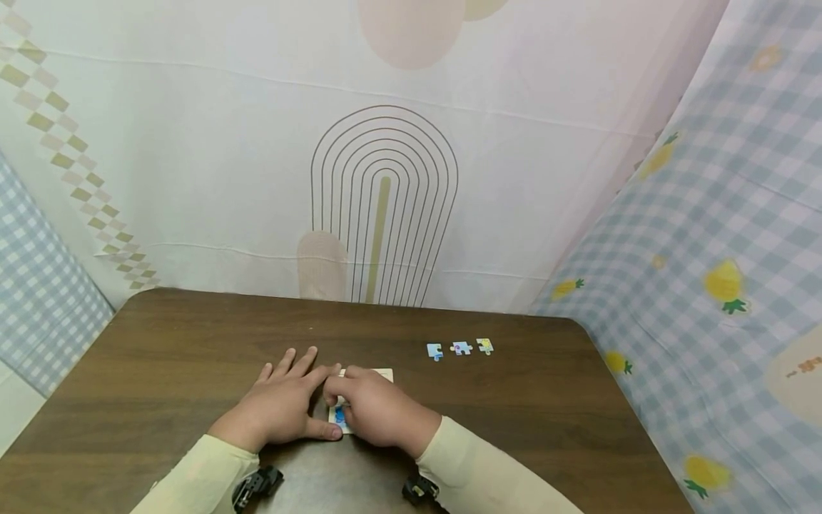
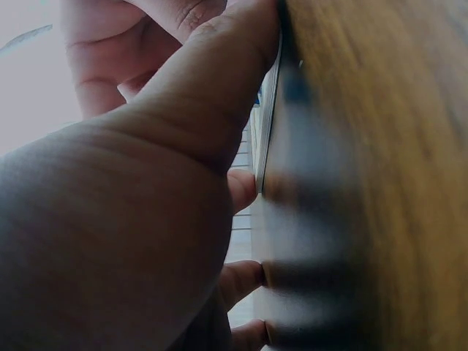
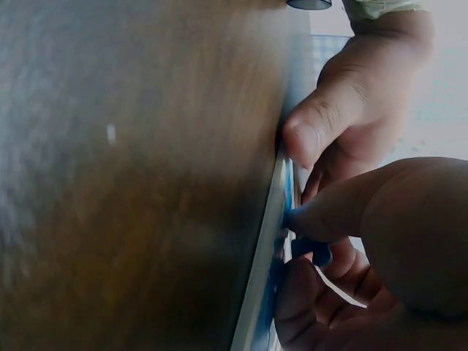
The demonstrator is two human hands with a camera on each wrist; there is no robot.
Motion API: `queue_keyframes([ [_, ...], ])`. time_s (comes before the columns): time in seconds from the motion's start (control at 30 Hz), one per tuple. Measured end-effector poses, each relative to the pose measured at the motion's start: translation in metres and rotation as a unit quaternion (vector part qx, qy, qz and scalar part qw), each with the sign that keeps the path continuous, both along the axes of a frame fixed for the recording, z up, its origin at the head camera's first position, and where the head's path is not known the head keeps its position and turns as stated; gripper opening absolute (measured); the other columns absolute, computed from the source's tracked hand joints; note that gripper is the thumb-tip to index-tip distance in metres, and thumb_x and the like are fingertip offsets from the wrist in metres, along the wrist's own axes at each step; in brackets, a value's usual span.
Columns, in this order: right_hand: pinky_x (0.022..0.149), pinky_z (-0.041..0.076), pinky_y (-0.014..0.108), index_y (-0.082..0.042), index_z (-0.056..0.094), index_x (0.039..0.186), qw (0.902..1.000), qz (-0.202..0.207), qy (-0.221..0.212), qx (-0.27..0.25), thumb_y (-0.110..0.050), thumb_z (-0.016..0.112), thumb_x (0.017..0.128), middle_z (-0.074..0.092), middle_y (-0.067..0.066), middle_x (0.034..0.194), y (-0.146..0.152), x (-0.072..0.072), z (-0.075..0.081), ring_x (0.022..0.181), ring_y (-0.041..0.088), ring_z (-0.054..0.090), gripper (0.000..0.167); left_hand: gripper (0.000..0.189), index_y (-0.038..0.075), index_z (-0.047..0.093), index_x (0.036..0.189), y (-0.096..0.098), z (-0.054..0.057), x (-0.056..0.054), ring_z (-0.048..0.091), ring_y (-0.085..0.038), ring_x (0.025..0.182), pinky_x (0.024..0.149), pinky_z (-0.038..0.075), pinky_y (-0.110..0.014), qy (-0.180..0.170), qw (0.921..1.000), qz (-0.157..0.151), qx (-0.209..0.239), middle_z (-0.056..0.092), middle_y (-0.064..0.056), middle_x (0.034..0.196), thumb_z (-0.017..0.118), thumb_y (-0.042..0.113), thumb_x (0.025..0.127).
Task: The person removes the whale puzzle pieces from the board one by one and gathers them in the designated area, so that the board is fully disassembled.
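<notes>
A small puzzle board [image 1: 387, 373] with a pale rim and some blue on it lies flat on the table, mostly hidden under the hands. My left hand [image 1: 282, 407] is spread on the tabletop at the board's left side, its thumb at the lower left corner and the index finger near the top edge. Over the board, my right hand [image 1: 380, 408] has its fingers bent, and the right wrist view shows a blue puzzle piece [image 3: 314, 250] pinched between thumb and finger, close to the board's surface.
Beyond the right hand lie three loose puzzle pieces in a row: a blue one [image 1: 434, 351], a middle one [image 1: 461, 348] and a yellowish one [image 1: 484, 346]. The brown wooden table [image 1: 546, 407] ends at a patterned cloth [image 1: 257, 178] behind.
</notes>
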State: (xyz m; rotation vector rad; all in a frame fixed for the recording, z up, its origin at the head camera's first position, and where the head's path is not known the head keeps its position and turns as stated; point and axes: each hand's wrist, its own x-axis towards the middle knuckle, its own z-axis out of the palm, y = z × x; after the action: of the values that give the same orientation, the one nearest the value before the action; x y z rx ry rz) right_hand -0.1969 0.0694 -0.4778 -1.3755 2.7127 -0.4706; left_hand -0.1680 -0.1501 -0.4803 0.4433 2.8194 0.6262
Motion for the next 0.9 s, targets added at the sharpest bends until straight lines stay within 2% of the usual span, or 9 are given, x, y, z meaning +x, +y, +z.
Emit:
queue_keyframes([
  [0.23,0.084,0.053,0.017,-0.024,0.080,0.122,0.9972,-0.019,-0.057,-0.044,-0.009,0.071,0.109,0.075,-0.005,0.117,0.009,-0.007,0.002,0.099,0.002,0.062,0.022,0.114,0.030,0.049,0.172,0.000,0.000,-0.002,0.016,-0.065,0.168,0.126,0.019,-0.090,-0.010,1.0000,0.000,-0.001,0.026,-0.027,0.185,0.086,0.084,0.078],
  [0.43,0.098,0.057,0.020,-0.024,0.083,0.127,0.9937,-0.045,-0.073,-0.072,-0.012,0.069,0.112,0.078,-0.008,0.124,0.020,-0.008,0.005,0.110,-0.001,0.067,0.024,0.114,0.031,0.050,0.171,0.000,-0.002,-0.002,0.017,-0.065,0.168,0.125,0.020,-0.090,-0.007,1.0000,0.000,-0.003,0.026,-0.027,0.184,0.086,0.085,0.076],
  [0.57,0.090,0.058,0.021,-0.023,0.083,0.126,0.9893,-0.078,-0.090,-0.084,-0.014,0.071,0.111,0.075,-0.011,0.112,0.031,-0.010,0.012,0.097,0.000,0.064,0.021,0.114,0.031,0.050,0.171,0.001,-0.002,-0.002,0.017,-0.065,0.168,0.126,0.020,-0.090,-0.010,0.9999,0.003,-0.004,0.026,-0.027,0.185,0.087,0.084,0.076],
  [0.67,0.081,0.057,0.021,-0.022,0.083,0.119,0.9825,-0.114,-0.104,-0.105,-0.013,0.073,0.109,0.072,-0.012,0.101,0.042,-0.013,0.018,0.088,0.002,0.062,0.016,0.115,0.031,0.050,0.171,0.001,-0.002,-0.002,0.016,-0.064,0.169,0.126,0.019,-0.089,-0.013,0.9999,0.006,-0.005,0.026,-0.026,0.185,0.086,0.084,0.076],
  [0.8,0.077,0.058,0.022,-0.021,0.080,0.111,0.9712,-0.158,-0.115,-0.136,-0.013,0.077,0.107,0.072,-0.011,0.096,0.058,-0.017,0.026,0.086,0.004,0.064,0.010,0.116,0.030,0.050,0.171,0.001,-0.002,-0.002,0.017,-0.065,0.168,0.126,0.019,-0.089,-0.012,0.9999,0.007,-0.006,0.026,-0.027,0.184,0.087,0.085,0.076],
  [0.9,0.078,0.060,0.024,-0.021,0.079,0.110,0.9640,-0.182,-0.119,-0.153,-0.013,0.079,0.105,0.073,-0.010,0.097,0.070,-0.020,0.031,0.087,0.006,0.066,0.009,0.117,0.031,0.050,0.171,0.002,-0.001,-0.002,0.017,-0.065,0.168,0.126,0.019,-0.090,-0.008,0.9999,0.008,-0.008,0.027,-0.027,0.184,0.087,0.085,0.075],
])
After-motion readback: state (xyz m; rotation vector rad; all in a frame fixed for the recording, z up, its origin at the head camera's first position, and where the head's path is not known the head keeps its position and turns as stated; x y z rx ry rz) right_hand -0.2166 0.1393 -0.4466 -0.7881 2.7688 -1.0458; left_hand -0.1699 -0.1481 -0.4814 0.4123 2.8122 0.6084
